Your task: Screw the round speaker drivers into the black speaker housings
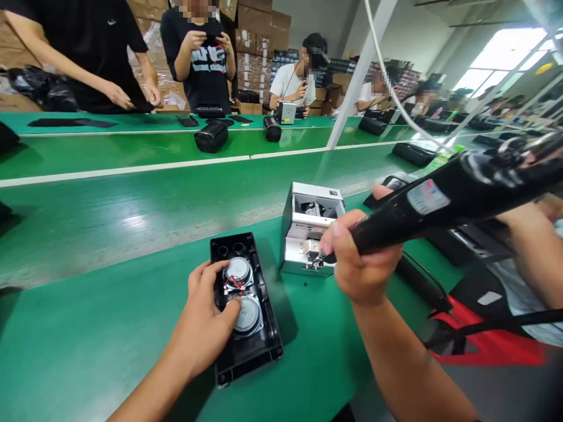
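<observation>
My left hand point(203, 319) grips the left side of a black speaker housing point(248, 358), which lies open on the green bench. Its fingers and thumb rest over two round silver speaker drivers, the upper driver point(238, 269) and the lower driver point(247, 315). Red and black wires run between them. In my right hand point(367, 269) is a black electric screwdriver point(402, 205), tilted with its tip down to the left. That tip is at the front of a white and black screw feeder point(288, 253); my fingers partly hide the spot.
A small dark screw point(305, 284) lies before the feeder. Behind it runs a green conveyor point(132, 205) with black speakers point(211, 137) at the far side. Several people stand or sit opposite. At right are a person's arm point(523, 252), black parts and a red item point(497, 343).
</observation>
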Demonstrator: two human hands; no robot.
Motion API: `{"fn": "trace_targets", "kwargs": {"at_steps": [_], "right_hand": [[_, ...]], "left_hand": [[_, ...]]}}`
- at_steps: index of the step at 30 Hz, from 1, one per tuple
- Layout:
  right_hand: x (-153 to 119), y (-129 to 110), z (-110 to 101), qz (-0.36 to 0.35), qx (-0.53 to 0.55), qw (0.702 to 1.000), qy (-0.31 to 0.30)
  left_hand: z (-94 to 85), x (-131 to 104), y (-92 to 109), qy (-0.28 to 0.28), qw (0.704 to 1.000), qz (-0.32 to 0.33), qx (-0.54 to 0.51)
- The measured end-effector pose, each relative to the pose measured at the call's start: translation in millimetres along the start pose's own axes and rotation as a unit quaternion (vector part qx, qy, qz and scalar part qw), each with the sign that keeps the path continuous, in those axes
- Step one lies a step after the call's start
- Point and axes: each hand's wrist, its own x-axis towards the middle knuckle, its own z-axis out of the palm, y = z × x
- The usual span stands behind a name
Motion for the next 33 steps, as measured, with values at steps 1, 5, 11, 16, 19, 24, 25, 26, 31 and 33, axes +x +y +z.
{"fn": "trace_targets", "kwargs": {"at_steps": [1,5,11,16,19,24,25,26,31,33], "right_hand": [[0,-2,1,0.018,0.009,1.000,-0.001],[-6,-22,0,0.159,0.118,0.978,-0.059],[-43,-61,10,0.167,0.253,0.951,-0.054],[-69,-56,22,0.165,0.263,0.947,-0.083],[-68,-53,23,0.165,0.268,0.947,-0.063],[-57,-61,25,0.164,0.282,0.944,-0.041],[-55,-62,26,0.164,0.283,0.944,-0.037],[-55,-63,27,0.162,0.283,0.945,-0.035],[-52,-65,28,0.150,0.296,0.943,-0.031],[-50,-65,28,0.144,0.307,0.940,-0.025]], "left_hand": [[0.2,0,0,-0.004,1.000,0.002,0.001],[1.1,-1,3,0.002,1.000,-0.002,0.012],[5.6,-1,7,-0.002,1.000,-0.003,0.031],[-0.6,-14,7,0.033,0.996,0.024,0.077],[-11.4,-30,12,0.024,0.974,0.169,0.151],[-10.2,-41,14,-0.017,0.943,0.293,0.156],[-7.2,-40,14,-0.010,0.941,0.305,0.144],[-4.3,-39,13,-0.003,0.939,0.317,0.136],[2.5,-35,8,0.019,0.933,0.340,0.113],[3.2,-34,7,0.015,0.941,0.331,0.069]]}}
